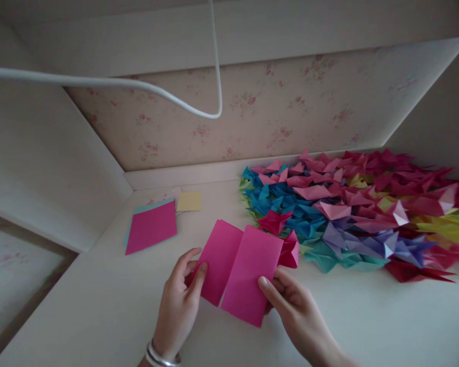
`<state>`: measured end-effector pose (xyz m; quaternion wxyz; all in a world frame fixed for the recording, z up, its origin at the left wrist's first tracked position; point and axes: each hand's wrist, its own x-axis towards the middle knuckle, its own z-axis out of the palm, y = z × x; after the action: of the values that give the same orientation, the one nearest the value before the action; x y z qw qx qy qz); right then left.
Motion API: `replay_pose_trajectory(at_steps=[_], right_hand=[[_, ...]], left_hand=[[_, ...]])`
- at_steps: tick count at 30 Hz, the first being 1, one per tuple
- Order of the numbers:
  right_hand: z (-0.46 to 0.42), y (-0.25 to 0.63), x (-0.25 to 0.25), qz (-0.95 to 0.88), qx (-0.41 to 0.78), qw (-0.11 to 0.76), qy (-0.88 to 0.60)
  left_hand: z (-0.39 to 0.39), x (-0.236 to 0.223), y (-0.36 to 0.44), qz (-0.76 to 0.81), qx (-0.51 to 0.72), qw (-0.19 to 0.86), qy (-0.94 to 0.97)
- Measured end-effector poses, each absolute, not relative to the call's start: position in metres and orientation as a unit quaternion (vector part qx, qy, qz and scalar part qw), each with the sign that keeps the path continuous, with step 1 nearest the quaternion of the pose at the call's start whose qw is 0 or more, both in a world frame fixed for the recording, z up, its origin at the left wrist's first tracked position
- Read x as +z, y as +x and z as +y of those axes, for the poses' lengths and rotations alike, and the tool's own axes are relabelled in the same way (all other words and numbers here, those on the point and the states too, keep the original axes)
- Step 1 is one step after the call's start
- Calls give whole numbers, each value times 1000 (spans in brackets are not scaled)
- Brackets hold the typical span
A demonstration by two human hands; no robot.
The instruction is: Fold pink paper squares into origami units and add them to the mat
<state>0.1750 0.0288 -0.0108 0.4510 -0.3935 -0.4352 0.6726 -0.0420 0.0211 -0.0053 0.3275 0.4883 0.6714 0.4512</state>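
A bright pink sheet of origami paper point(250, 278) is held up over the white table, its two sides folded in so the edges meet near the middle. My left hand point(185, 293) pinches its left edge, thumb on top and fingers behind. At the right edge my right hand point(286, 300) grips the paper the same way, with the thumb pressed on the front. Just behind the sheet lie two folded dark pink paper pieces, one point(274, 221) beside the large pile and another point(290, 250) partly hidden by the sheet.
Many folded paper shapes point(340, 209) in pink, blue, purple, yellow and teal cover the table's right side. Flat magenta paper point(153, 227) lies at the left over light blue sheets, near a small yellow pad point(189, 201). A white cable point(168, 94) hangs in front of the floral wall point(245, 109).
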Motion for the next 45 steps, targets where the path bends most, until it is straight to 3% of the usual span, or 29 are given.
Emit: replay_pose_trajectory(at_steps=[4,9,17,26,30,33,35,41,45], right_hand=[[29,175,-11,-419,683,457,-387],[28,176,-12,-404,699,451,-381],[29,176,-11,-418,695,433,-393],[29,178,-5,-421,706,426,-378],[30,178,-1,-412,716,419,-376],[30,178,-2,-411,717,411,-384],[31,178,-4,-420,711,407,-391],[32,178,-10,-451,679,396,-422],[28,181,-14,-465,653,431,-414]], left_hand=[[42,-5,-94,747,411,139,505],[81,8,-176,796,378,39,471],[105,7,-224,822,296,7,487],[84,24,-183,764,321,-34,558],[44,25,-108,719,332,88,604],[18,25,-45,636,369,398,548],[10,23,-14,596,387,483,511],[12,5,6,590,509,463,423],[13,-1,-3,606,489,462,426]])
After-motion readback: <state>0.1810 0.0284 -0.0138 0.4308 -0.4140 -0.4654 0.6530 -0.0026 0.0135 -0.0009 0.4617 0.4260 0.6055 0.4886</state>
